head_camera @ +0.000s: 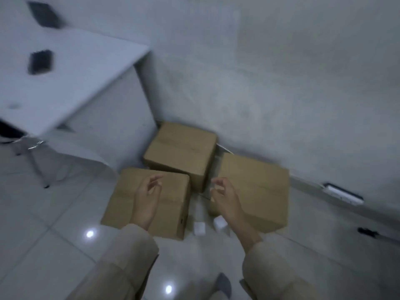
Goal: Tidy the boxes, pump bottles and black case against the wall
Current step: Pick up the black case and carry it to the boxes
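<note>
Cardboard boxes (pixel 180 154) sit below my left hand (pixel 147 198) and right hand (pixel 225 199), each grip loosely curled, released, holding nothing.

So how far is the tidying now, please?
Partly done, it seems. The back box and the right box already sit by the wall. The front box is out on the floor. The left hand and right hand hover with loosely curled fingers, holding nothing. The white pump bottles stand between the boxes. I see no black case clearly; the picture is blurred.
</note>
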`<act>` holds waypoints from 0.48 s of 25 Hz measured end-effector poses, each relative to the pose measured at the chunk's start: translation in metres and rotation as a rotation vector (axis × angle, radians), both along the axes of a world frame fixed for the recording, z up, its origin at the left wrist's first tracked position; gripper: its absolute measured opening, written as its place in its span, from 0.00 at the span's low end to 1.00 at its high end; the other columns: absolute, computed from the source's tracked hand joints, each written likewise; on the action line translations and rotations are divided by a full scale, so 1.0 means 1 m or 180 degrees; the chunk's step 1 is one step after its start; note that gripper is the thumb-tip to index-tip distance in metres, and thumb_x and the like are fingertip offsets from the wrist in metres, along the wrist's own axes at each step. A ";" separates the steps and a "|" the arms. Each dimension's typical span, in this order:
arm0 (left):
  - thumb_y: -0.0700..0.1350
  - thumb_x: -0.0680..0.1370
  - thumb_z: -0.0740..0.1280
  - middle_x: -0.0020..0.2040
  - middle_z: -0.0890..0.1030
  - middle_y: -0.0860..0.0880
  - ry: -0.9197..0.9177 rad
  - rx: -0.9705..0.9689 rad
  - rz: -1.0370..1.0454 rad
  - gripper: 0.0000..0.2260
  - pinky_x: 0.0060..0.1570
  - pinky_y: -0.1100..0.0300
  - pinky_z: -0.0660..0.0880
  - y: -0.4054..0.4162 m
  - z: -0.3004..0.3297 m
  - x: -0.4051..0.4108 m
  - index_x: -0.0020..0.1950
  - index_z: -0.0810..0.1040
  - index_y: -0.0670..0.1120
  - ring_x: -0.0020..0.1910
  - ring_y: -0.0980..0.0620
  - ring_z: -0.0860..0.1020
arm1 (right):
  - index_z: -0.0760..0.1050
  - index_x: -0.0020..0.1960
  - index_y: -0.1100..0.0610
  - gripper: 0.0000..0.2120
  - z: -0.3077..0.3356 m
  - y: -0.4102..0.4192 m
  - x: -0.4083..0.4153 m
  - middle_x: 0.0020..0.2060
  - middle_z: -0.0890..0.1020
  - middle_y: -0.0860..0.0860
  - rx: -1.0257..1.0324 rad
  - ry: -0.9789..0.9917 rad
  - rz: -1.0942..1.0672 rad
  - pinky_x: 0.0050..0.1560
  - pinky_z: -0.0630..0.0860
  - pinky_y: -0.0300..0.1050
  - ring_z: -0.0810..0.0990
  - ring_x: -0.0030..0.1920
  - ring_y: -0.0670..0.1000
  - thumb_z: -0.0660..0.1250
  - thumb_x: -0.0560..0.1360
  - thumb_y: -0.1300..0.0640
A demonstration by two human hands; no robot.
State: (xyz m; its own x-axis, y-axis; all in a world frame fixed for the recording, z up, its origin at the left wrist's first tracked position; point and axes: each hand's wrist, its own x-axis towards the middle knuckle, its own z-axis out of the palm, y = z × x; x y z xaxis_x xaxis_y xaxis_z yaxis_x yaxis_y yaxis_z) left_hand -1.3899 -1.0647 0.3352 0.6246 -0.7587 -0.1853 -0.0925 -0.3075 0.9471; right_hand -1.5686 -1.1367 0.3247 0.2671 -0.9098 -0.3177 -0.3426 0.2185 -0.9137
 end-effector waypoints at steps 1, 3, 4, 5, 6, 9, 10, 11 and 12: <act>0.36 0.77 0.61 0.53 0.77 0.45 -0.0032 -0.0071 0.0160 0.08 0.53 0.58 0.69 0.025 0.020 0.016 0.53 0.75 0.45 0.53 0.50 0.74 | 0.70 0.51 0.54 0.09 0.017 0.016 0.019 0.50 0.75 0.54 -0.0001 -0.0077 0.0156 0.45 0.70 0.32 0.74 0.50 0.51 0.61 0.75 0.66; 0.42 0.75 0.64 0.50 0.79 0.48 -0.0070 -0.0225 0.0456 0.06 0.49 0.59 0.71 0.085 0.056 0.049 0.50 0.76 0.48 0.50 0.51 0.76 | 0.70 0.49 0.55 0.09 0.047 0.057 0.057 0.43 0.76 0.51 0.0070 -0.0198 0.0590 0.38 0.69 0.27 0.74 0.45 0.50 0.60 0.75 0.68; 0.42 0.74 0.64 0.48 0.79 0.51 -0.0053 -0.0280 0.0643 0.05 0.47 0.61 0.72 0.118 0.070 0.064 0.48 0.76 0.50 0.48 0.53 0.76 | 0.70 0.47 0.55 0.09 0.060 0.080 0.076 0.38 0.75 0.49 0.0076 -0.0244 0.0858 0.35 0.69 0.27 0.74 0.40 0.47 0.60 0.75 0.68; 0.41 0.76 0.64 0.48 0.79 0.53 -0.0060 -0.0331 0.0884 0.05 0.47 0.60 0.72 0.158 0.084 0.082 0.48 0.76 0.50 0.48 0.54 0.76 | 0.70 0.46 0.55 0.09 0.076 0.109 0.098 0.35 0.74 0.48 0.0066 -0.0216 0.1152 0.32 0.68 0.26 0.73 0.35 0.43 0.59 0.75 0.68; 0.40 0.77 0.62 0.48 0.78 0.52 -0.0108 -0.0341 0.1100 0.06 0.51 0.59 0.72 0.197 0.093 0.098 0.49 0.76 0.48 0.49 0.52 0.76 | 0.70 0.46 0.55 0.08 0.088 0.138 0.118 0.33 0.73 0.47 0.0049 -0.0226 0.1412 0.29 0.67 0.26 0.72 0.31 0.39 0.59 0.75 0.68; 0.38 0.79 0.59 0.54 0.77 0.48 -0.0247 -0.0157 0.1582 0.09 0.56 0.55 0.70 0.323 0.110 0.139 0.54 0.76 0.45 0.54 0.50 0.74 | 0.71 0.46 0.57 0.09 0.115 0.228 0.174 0.33 0.72 0.48 0.0133 -0.0284 0.1963 0.28 0.67 0.26 0.71 0.29 0.39 0.58 0.76 0.69; 0.38 0.79 0.58 0.54 0.77 0.48 -0.0272 -0.0119 0.1759 0.09 0.55 0.55 0.70 0.373 0.114 0.149 0.54 0.76 0.46 0.55 0.50 0.73 | 0.72 0.44 0.55 0.09 0.121 0.263 0.194 0.34 0.73 0.48 0.0156 -0.0329 0.2115 0.30 0.68 0.28 0.71 0.31 0.41 0.58 0.75 0.68; 0.38 0.79 0.58 0.55 0.77 0.48 -0.0306 -0.0069 0.1910 0.09 0.55 0.55 0.70 0.418 0.117 0.157 0.54 0.75 0.46 0.56 0.50 0.73 | 0.73 0.43 0.52 0.10 0.126 0.296 0.210 0.36 0.74 0.48 0.0155 -0.0346 0.2249 0.33 0.68 0.32 0.71 0.33 0.42 0.60 0.75 0.66; 0.38 0.79 0.58 0.55 0.77 0.48 -0.0330 -0.0036 0.2059 0.09 0.54 0.55 0.69 0.460 0.121 0.163 0.55 0.75 0.46 0.56 0.49 0.73 | 0.74 0.42 0.50 0.10 0.130 0.326 0.224 0.37 0.75 0.47 0.0128 -0.0376 0.2402 0.36 0.69 0.34 0.72 0.35 0.42 0.61 0.75 0.65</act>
